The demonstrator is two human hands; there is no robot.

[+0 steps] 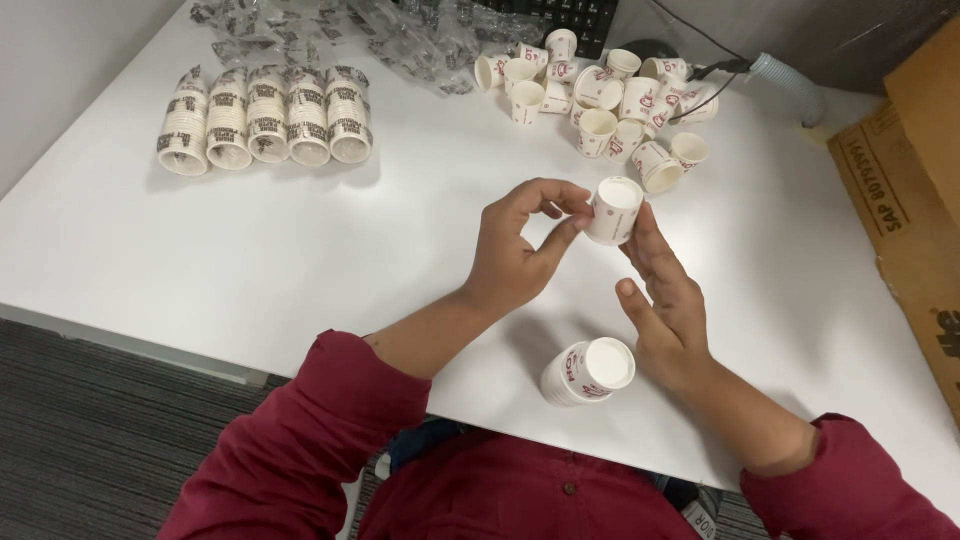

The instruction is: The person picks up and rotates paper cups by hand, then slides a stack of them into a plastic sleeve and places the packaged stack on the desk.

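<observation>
L hand (515,250) + R hand (660,295) both pinch one small paper cup (613,210) above worktop (400,220), fingers at rim as if separating; short cup stack (588,372) nearer body, loose cup pile (600,100) beyond

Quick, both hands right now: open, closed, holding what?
Left hand: closed, pinching the small paper cup with thumb and fingers.
Right hand: fingers stretched out, touching that cup's far side; whether it grips cannot be told.
</observation>
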